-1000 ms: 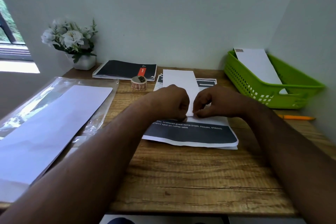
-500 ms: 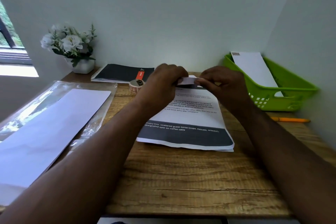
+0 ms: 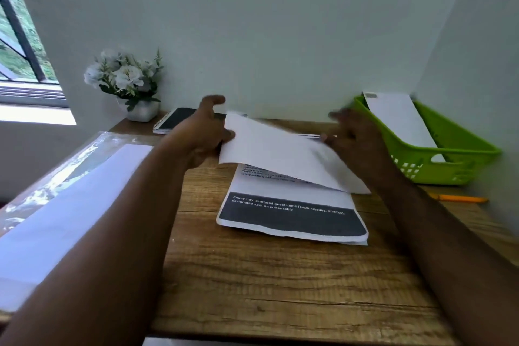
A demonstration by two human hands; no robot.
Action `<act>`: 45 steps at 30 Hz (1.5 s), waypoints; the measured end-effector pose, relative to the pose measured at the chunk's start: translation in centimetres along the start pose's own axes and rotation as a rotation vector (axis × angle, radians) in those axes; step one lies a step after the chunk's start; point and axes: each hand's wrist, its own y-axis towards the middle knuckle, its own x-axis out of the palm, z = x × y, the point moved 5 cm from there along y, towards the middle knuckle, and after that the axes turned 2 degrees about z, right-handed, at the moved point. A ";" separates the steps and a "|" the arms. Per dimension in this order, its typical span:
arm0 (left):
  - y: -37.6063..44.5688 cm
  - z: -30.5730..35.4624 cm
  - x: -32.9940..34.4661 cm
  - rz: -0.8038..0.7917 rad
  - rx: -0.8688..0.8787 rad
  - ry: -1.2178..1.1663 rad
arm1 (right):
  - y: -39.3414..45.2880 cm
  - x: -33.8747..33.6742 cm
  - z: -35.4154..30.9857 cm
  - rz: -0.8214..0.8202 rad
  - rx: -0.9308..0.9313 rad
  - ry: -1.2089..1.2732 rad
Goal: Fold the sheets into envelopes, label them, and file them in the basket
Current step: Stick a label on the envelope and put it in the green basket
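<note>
pale green-grey walls [image 3: 280, 22] meet in a corner behind a wooden desk [image 3: 280, 284]; daylight enters through a dark-framed window [image 3: 19, 45] at left.

The basket [image 3: 438, 154] is bright green, the pencil [image 3: 460, 199] is yellow, and the table [image 3: 280, 289] is brown wood with lines.

The printed sheet [image 3: 292, 219] reads "Empty tray, scattered guest items (cups, tissues, snacks), designated spot on coffee table".
</note>
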 end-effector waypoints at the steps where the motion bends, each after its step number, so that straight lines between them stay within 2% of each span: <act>1: 0.2 -0.5 -0.3 -0.012 -0.035 0.192 | -0.5 0.9 0.2 -0.180 0.052 0.020; 3: 0.3 -1.4 -0.6 -0.033 -0.092 0.477 | -2.3 3.1 0.6 -0.605 0.106 -0.088; 4: 0.3 -1.7 -0.8 -0.040 -0.111 0.598 | -3.0 3.9 0.8 -0.755 0.086 -0.155; 5: 0.1 -2.0 -0.9 -0.050 -0.133 0.696 | -3.2 4.2 0.9 -0.819 0.061 -0.193; 9: -0.1 -2.9 -0.9 -0.137 -0.226 0.777 | -3.1 4.4 0.1 -0.824 0.024 -0.201; 11: -0.3 -2.8 -0.6 -0.141 -0.208 0.858 | -3.5 4.6 -0.2 -0.835 0.025 -0.185; 14: 0.3 -2.4 -0.2 -0.022 -0.041 1.008 | -4.1 5.3 0.0 -0.902 0.055 -0.179; 18: 1.9 -2.6 -0.1 0.225 0.205 0.867 | -4.7 5.9 0.0 -1.025 0.029 -0.299; 23: 3.3 -4.3 0.6 0.274 0.249 0.838 | -4.9 5.6 -0.3 -1.055 0.009 -0.320; 26: 4.1 -4.7 0.4 0.293 0.229 0.827 | -4.6 5.4 -0.6 -0.987 0.021 -0.268; 28: 3.9 -4.0 0.4 0.336 0.312 0.706 | -3.9 5.0 -1.2 -0.867 0.016 -0.180; 30: 2.8 -2.7 1.2 0.318 0.402 0.441 | -3.1 4.1 -2.5 -0.663 -0.031 -0.064; 33: 0.7 -1.1 4.0 0.146 0.342 -0.004 | -2.3 2.0 -4.8 -0.309 -0.120 0.099; 35: -0.2 -0.6 6.0 0.074 0.274 -0.155 | -2.3 1.3 -6.1 -0.177 -0.204 0.184; 41: -1.5 -0.8 9.6 -0.107 0.061 -0.487 | -2.1 1.2 -5.9 -0.051 -0.343 0.215; 45: -1.3 -1.2 9.9 -0.108 -0.007 -0.572 | -2.0 0.9 -5.6 0.011 -0.359 0.189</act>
